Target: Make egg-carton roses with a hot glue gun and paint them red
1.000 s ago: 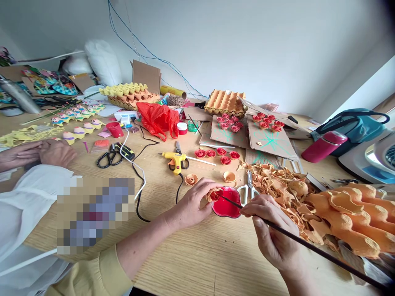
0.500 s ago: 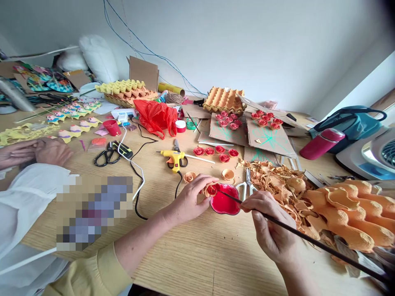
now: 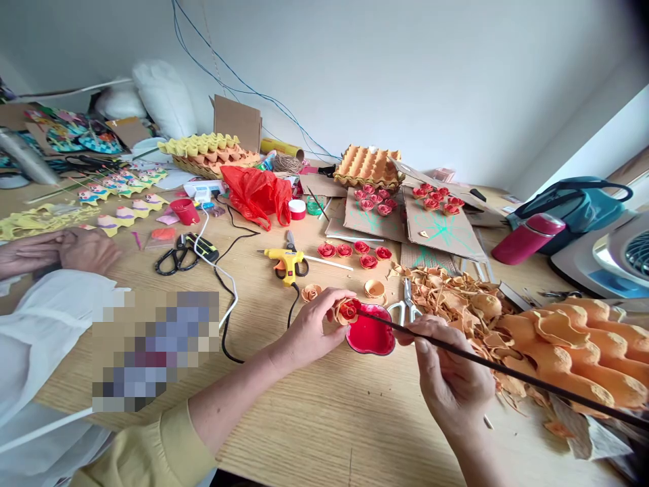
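My left hand [image 3: 317,328] pinches an orange paper-pulp rose [image 3: 345,310] whose centre is painted red, over the left rim of a small dish of red paint [image 3: 371,331]. In my right hand [image 3: 449,365] is a long dark paintbrush [image 3: 476,353], its tip touching the rose's red centre. Just behind the dish sit an unpainted rose [image 3: 311,292] and a pale orange cup piece [image 3: 374,289]. White-handled scissors [image 3: 407,303] lie right of the dish. Several red-painted roses [image 3: 362,250] rest farther back.
A yellow glue gun [image 3: 285,262] with a black cord lies behind my left hand. Orange scraps [image 3: 451,297] and egg-tray pieces [image 3: 583,345] crowd the right. Roses on cardboard [image 3: 441,230] stand behind. Another person's hands [image 3: 84,250] rest at the left. A pink bottle [image 3: 528,239] lies far right.
My right hand has shifted slightly, and the brush handle's far end has swung up. The rose has turned a little, showing more of its red centre.
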A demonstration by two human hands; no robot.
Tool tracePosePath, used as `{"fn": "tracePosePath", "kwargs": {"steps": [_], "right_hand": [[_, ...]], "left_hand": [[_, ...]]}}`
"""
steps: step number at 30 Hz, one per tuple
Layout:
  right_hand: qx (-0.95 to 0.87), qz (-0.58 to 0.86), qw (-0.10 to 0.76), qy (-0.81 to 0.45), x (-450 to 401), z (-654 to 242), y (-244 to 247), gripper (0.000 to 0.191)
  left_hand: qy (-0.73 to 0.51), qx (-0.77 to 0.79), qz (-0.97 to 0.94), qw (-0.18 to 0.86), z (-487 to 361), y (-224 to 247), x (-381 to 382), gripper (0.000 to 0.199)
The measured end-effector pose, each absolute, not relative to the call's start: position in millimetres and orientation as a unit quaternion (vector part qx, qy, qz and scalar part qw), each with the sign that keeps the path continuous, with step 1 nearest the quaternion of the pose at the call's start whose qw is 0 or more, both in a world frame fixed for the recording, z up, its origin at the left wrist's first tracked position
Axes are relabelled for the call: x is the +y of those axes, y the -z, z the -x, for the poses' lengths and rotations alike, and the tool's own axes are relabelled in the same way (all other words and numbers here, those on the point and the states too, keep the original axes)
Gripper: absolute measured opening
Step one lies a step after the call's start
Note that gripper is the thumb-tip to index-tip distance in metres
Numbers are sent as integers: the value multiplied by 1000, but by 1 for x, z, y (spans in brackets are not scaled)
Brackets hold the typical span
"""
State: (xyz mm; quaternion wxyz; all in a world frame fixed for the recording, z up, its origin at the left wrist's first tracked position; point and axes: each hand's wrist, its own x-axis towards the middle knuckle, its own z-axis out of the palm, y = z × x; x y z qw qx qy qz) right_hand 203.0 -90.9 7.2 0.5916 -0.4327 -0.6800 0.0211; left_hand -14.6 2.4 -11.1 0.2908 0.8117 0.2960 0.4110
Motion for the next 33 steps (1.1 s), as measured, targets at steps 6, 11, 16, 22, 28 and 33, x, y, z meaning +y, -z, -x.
{"fn": "tracePosePath", "kwargs": {"steps": [6,11,16,22,28,33], "right_hand": [[-720,397,568,32,-91,-193,-9,29],[-765,379,518,57,-91,-181,-23,27],[-802,365,465,85,-90,-175,-23,23],[-796,367,471,102,-93,-179,-23,25],[-781,359,502,96,-97,-181,-26,27],[-783,367,495,84,-93,-177,-25,25]], "left_hand": [[-412,288,-820,273,14,14,-2,54],[-417,252,-837,247,13,12,-5,52],[-418,256,-841,230,12,14,-6,48],[-418,275,-838,218,12,17,-4,47],[-422,280,-835,214,13,19,-3,49],[-417,271,-840,215,12,18,-5,44]]}}
